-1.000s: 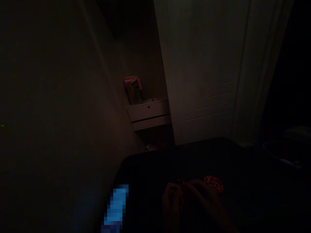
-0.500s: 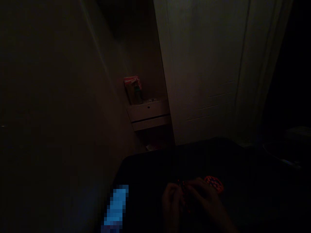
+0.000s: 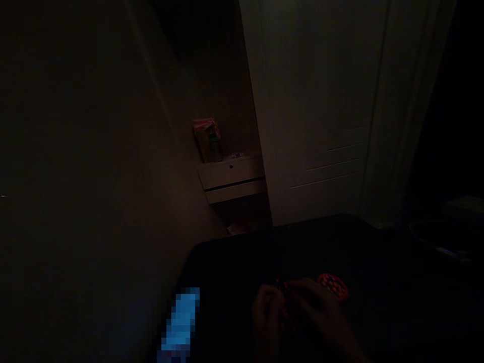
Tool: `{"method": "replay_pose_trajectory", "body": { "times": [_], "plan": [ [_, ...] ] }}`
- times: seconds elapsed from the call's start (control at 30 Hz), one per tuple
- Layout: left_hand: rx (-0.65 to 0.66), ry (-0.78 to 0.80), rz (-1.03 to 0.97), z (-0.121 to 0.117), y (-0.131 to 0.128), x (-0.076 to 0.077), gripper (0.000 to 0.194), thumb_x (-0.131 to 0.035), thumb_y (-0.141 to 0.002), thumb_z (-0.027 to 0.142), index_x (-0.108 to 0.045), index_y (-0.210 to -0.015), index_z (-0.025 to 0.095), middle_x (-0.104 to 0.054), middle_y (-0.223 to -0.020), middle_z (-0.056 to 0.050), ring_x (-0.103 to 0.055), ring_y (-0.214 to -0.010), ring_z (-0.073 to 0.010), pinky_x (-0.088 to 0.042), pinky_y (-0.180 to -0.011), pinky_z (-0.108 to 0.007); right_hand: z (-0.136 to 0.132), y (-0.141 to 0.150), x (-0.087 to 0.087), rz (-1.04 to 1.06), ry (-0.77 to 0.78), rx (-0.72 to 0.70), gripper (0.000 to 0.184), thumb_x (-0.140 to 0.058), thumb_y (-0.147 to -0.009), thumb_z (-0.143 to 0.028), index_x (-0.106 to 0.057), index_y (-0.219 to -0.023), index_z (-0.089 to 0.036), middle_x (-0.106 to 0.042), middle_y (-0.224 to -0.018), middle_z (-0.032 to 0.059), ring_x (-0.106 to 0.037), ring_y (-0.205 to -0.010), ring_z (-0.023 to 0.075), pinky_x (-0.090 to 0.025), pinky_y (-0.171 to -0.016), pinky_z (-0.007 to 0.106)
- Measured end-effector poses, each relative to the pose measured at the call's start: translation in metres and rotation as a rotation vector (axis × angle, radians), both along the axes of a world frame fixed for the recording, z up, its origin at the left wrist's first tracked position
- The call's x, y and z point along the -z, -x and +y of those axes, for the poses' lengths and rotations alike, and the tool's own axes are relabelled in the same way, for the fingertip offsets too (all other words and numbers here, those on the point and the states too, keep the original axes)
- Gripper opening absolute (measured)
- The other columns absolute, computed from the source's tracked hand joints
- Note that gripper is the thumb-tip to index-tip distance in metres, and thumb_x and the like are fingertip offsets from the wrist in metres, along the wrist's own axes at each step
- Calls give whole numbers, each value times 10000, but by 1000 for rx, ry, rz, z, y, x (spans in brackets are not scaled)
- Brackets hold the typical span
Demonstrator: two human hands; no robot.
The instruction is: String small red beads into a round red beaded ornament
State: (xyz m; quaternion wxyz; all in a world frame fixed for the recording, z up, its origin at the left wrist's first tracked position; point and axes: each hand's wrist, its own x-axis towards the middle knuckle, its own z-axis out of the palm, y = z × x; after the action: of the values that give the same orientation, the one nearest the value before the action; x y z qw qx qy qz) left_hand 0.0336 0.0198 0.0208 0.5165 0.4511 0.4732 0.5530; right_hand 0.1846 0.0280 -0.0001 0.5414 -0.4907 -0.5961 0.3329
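Observation:
Low in the dim view, my left hand [image 3: 266, 307] and my right hand [image 3: 316, 301] are close together with bent fingers. Between their fingertips is a small dark thing with red specks [image 3: 286, 297]; its kind is too dark to make out. Both hands seem to grip it, one from each side. Just beyond my right hand, a round dark piece with a red rim and red spots [image 3: 333, 287] lies on the dark surface [image 3: 234, 272], apart from the fingers.
A lit, blurred-out screen [image 3: 180, 320] lies at the lower left. Past the surface stand a small drawer unit [image 3: 234, 174] with a red-topped box [image 3: 205, 138] on it, and a pale panelled door [image 3: 317, 101]. A cable [image 3: 423, 237] lies at the right.
The hands stay almost in place, with only slight finger movement around the red-specked thing. Everything else is where it was.

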Motion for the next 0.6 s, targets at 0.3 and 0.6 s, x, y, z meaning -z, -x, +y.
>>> {"method": "replay_pose_trajectory", "body": {
  "times": [0.3, 0.6],
  "plan": [
    [7, 7, -25, -1, 0, 1, 453, -695, -769, 625, -633, -781, 176, -491, -582, 50, -421, -494, -86, -345, -461, -201, 0, -1, 0, -9, 7, -48, 255, -610, -852, -295, -765, -1047, -239, -774, -1078, 100, -708, -1018, 283, -536, -923, 433],
    [7, 1, -6, 1, 0, 1, 471, -685, -766, 638, -632, -766, 171, -476, -567, 52, -409, -493, -86, -331, -454, -200, 0, -2, 6, -8, 8, -46, 246, -610, -866, -303, -764, -1051, -248, -772, -1083, 91, -705, -1025, 280, -534, -929, 428]
  ]
}}
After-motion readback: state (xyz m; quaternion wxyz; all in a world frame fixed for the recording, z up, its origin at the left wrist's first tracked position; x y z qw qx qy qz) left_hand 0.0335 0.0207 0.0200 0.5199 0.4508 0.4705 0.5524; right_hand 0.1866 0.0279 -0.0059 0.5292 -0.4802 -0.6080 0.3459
